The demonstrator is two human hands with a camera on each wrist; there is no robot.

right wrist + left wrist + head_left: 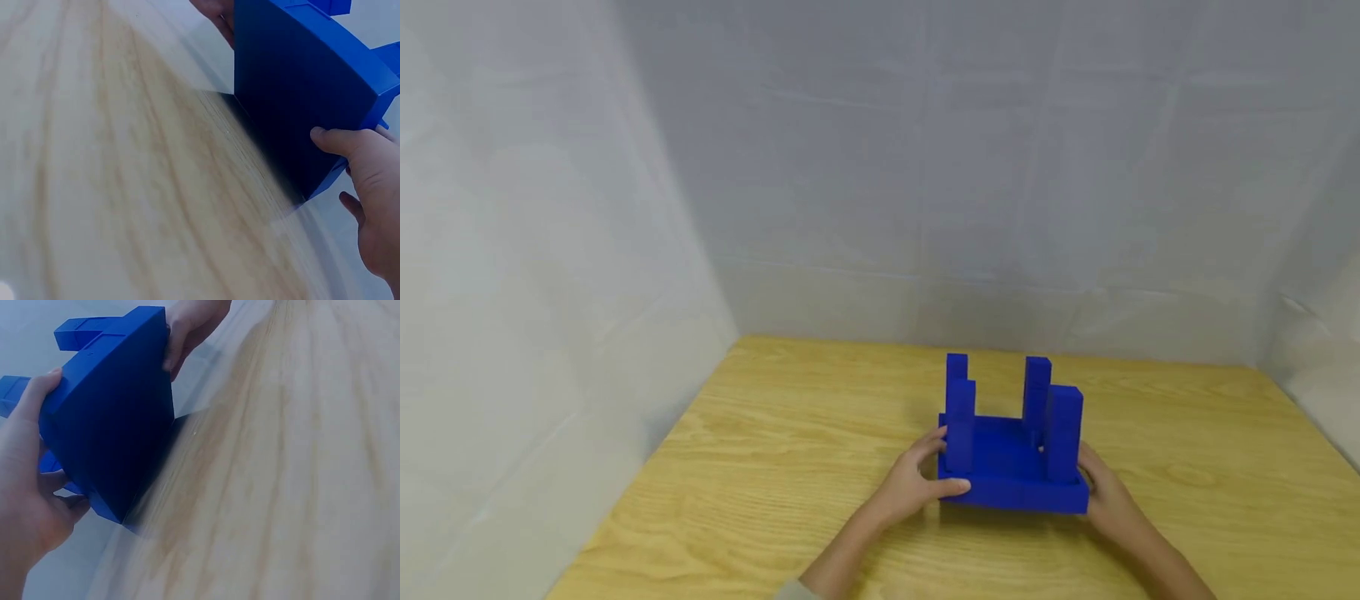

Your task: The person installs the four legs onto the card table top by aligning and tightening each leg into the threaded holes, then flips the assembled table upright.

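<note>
The stool [1013,450], a blue plastic piece turned upside down, sits on the table [775,467] a little right of centre and toward the near edge, its flat seat down and its four square legs pointing up. The table is pale wood with a clear grain, and it stands in a corner closed off by white sheeting [550,250] that hangs on the left, at the far side and on the right. The stool's upturned underside forms a shallow tray between the legs; nothing shows lying in it, though a small pale speck sits near the right near leg, too small to identify. The left hand [917,483] grips the stool's left near corner, thumb hooked over the near edge and fingers curled round the side by the leg. The right hand [1105,492] holds the right near corner, thumb on the edge and fingers wrapped behind. In the wrist views the stool's near corner seems tilted slightly off the wood, with a dark shadow beneath it.
</note>
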